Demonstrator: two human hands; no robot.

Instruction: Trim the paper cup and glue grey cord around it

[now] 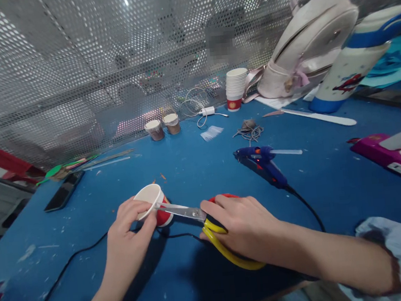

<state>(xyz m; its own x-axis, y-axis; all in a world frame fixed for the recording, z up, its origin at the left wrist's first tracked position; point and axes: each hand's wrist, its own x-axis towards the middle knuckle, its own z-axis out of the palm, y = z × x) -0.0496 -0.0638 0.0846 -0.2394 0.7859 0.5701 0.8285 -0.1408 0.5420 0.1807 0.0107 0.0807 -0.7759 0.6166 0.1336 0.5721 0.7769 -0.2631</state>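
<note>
The paper cup [164, 213] is at the fingertips of the left hand [128, 224], tipped over so that its mouth faces up and leftward while its red base end points down and to the right. The left thumb and fingers are pinched on its rim from the near left side. The right hand [244, 224] is to the right of the paper cup and apart from it, its fingers wrapped about the handles of the scissors [183, 211]. The blades bridge the gap, running leftward from the handles to meet the paper cup at its rim, just beside the left thumb, so their line crosses the wall near the mouth. How far the blades are parted, and whether they have bitten into the paper, cannot be told.

Of the containers, the paper cup shows a pale inner wall, partly behind the fingers. Beyond it are two small tubs [155, 131] [172, 125], brownish below and whitish at the top; what they hold is too small to make out. Farther off, beyond and to the right of the paper cup, a stack of cups [237, 86] stands upright, each nested in the next. Farther right of the paper cup is a pale bottle [348, 69] with a blue base, its contents hidden.
</note>
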